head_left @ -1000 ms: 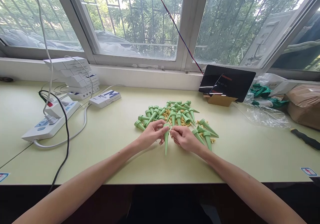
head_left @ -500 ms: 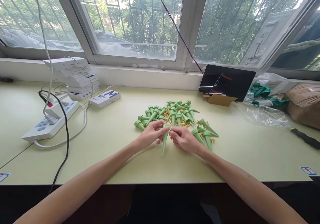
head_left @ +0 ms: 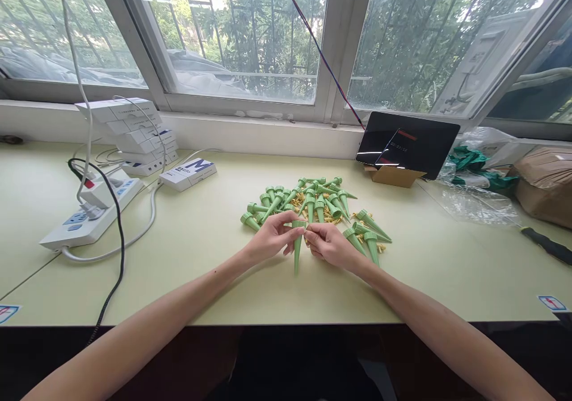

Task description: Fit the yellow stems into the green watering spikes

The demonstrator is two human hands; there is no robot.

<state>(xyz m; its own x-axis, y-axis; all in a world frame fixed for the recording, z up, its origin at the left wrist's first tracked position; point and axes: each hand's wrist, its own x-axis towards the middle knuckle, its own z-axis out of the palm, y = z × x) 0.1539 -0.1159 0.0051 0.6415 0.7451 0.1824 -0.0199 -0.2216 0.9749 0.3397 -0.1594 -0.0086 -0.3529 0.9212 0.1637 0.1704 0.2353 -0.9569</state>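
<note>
One pale table point(head_left: 214, 294) stands below the windows point(head_left: 236, 43).

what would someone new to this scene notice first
Probably the heap of bright green plastic cones mid-table, mixed with small yellow pieces. Just in front, the left hand holds one green cone point down. Behind, right, leans a black-screened tablet.

a large "m" marks the white box point(head_left: 188, 174); the tablet point(head_left: 407, 145) shows "00:03:5", last digit blurred.
</note>
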